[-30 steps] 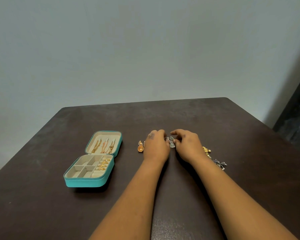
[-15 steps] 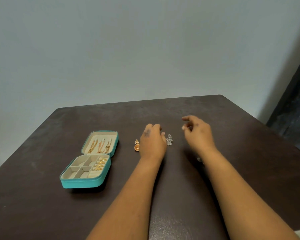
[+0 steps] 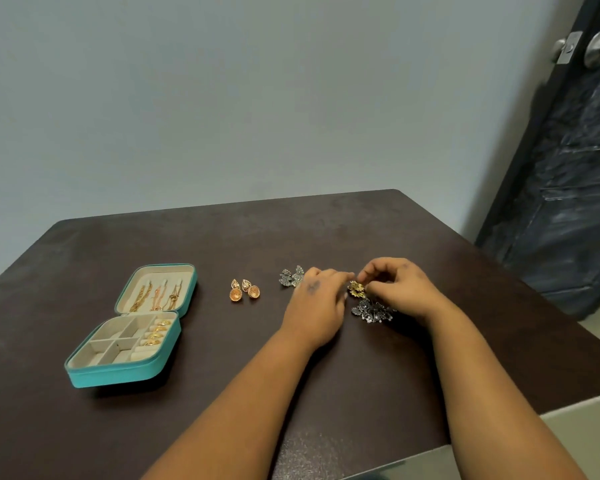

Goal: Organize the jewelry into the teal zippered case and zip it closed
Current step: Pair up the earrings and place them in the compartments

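room: pale grey-blue wall behind, dark door [image 3: 568, 161] with metal knob at right.
surface: dark brown bench [image 3: 326, 375], corner toward the wall.

item 1: teal zippered case [image 3: 125, 374], lying open at bench left, well apart from both hands. lid laid back, gold chains [image 3: 156, 295] hung across its cream lining. base split into compartments; gold rings [image 3: 157, 332] in the roll slots at right, square compartments apparently bare.

item 2: orange-gold earring pair [image 3: 244, 290], loose on bench between case and hands.

item 3: silver fan-shaped pair [image 3: 291, 277], loose, just beyond left hand.

item 4: gold floral piece [image 3: 356, 289], between the two hands, pinched by right hand [image 3: 400, 289], fingers curled narrow onto it.

item 5: dark silver ornate piece [image 3: 373, 311], on bench just below item 4, partly under right hand.

left hand [image 3: 317, 306]: palm down, fingers extended toward item 4, fingertips near or touching it; contact not certain, no firm grasp visible.

step in hand, as judged: sorting or pairing loose pieces on bench ahead of packing. earrings not yet in case, zip not started.

next move, as judged: lift of gold piece clear of dark silver one without snagging, carry leftward across bench, drop into a free compartment.
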